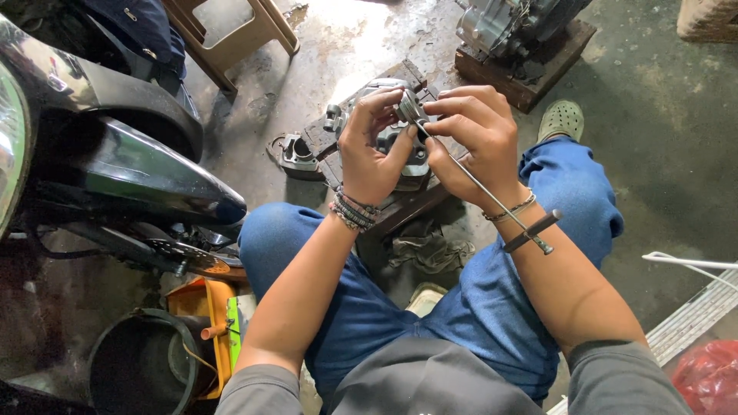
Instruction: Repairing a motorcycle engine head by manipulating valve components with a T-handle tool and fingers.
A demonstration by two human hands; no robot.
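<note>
My left hand (373,146) and my right hand (477,131) meet in front of me, both gripping a small round metal part (408,106) between the fingertips. My right hand also pinches the tip of a long thin T-handle tool (492,198), whose shaft runs down along my right wrist to a short cross bar. Right below the hands lies a grey metal engine part (400,142) on a wooden block (407,206). Beaded bands sit on my left wrist, thin bracelets on my right.
A black motorcycle (115,169) stands at the left. An engine (500,27) rests on a wooden block at the top. A small metal part (296,154), a rag (427,250), a black bucket (142,369), a yellow tool tray (215,323) and a red bag (711,376) lie around.
</note>
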